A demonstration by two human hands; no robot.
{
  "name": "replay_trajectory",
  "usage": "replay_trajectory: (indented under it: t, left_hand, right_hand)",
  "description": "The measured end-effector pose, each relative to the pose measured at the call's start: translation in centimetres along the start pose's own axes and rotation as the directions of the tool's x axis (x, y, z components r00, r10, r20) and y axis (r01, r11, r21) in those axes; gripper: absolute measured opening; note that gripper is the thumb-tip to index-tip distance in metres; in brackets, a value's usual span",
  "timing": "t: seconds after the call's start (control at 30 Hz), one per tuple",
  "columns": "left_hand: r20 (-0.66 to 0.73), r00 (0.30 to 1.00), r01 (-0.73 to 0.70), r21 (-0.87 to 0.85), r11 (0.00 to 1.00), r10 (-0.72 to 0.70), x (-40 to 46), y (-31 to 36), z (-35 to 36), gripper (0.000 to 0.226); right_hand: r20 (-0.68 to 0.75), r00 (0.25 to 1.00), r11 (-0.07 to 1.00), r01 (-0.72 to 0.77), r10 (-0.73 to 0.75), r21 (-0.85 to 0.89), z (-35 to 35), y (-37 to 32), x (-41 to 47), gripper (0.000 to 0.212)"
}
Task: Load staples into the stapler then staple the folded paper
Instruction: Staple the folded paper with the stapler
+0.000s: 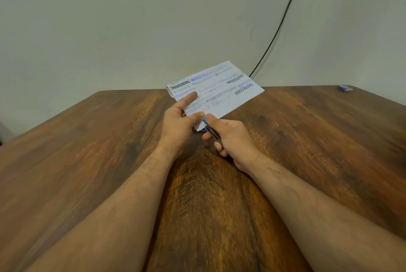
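Brown wood-grain table (87,161), item one, spans the whole lower view and carries both forearms. Item two, left hand (179,126): I log it holding the folded paper (219,93), thumb laid on the printed top face near the lower corner, index finger stretched out along the left edge, the remaining fingers out of sight beneath the sheet. The paper is lifted off the table and tilted, its long axis running from near-left to far-right, and its near corner points down toward the other hand. Item three, stapler (210,131): a slim blue-and-metal body, its blue tip lying at the paper's lower corner, its long axis running back from that corner toward the right wrist. Item four, right hand (230,137): fingers curled round the stapler, thumb on top. I judge the coming squeeze turns on that corner sitting squarely between the stapler's jaws; the right hand is the one placed to do it. I cannot tell whether the corner is actually inside the mouth, since thumbs and paper cover it, nor whether staples are loaded. Item five, far right edge: a small blue box (345,88), well apart from both hands, too small to read. A dark cable (283,19) hangs down the wall behind.
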State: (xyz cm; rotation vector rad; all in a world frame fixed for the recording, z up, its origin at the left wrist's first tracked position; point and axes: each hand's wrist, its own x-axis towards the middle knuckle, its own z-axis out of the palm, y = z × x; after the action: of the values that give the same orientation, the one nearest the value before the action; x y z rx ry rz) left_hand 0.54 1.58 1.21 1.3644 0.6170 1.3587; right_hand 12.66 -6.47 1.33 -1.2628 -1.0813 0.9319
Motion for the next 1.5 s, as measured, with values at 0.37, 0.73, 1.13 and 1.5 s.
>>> replay_trajectory:
  t: [0.37,0.73,1.13,1.5]
  left_hand:
    - [-0.005,1.0,0.005,-0.031,1.0,-0.005,0.0,-0.3,0.5,0.054]
    - [-0.02,1.0,0.014,-0.05,0.999,-0.015,0.0,-0.5,1.0,0.055]
    - [-0.025,0.998,0.049,-0.054,0.997,-0.05,-0.2,-0.4,1.3,0.054]
    - [-0.011,0.998,0.055,-0.066,0.996,-0.056,-0.2,-0.4,1.0,0.053]
  right_hand:
    - [0.01,1.0,0.996,-0.014,0.014,0.088,-0.5,0.1,0.4,0.038]
    - [0.032,0.999,0.997,-0.019,0.017,0.07,-0.6,0.5,0.8,0.034]
    - [0.005,1.0,0.997,-0.03,0.03,0.069,-0.6,0.5,0.9,0.035]
    - [0.001,1.0,0.999,-0.022,0.022,0.028,-0.7,0.6,1.1,0.034]
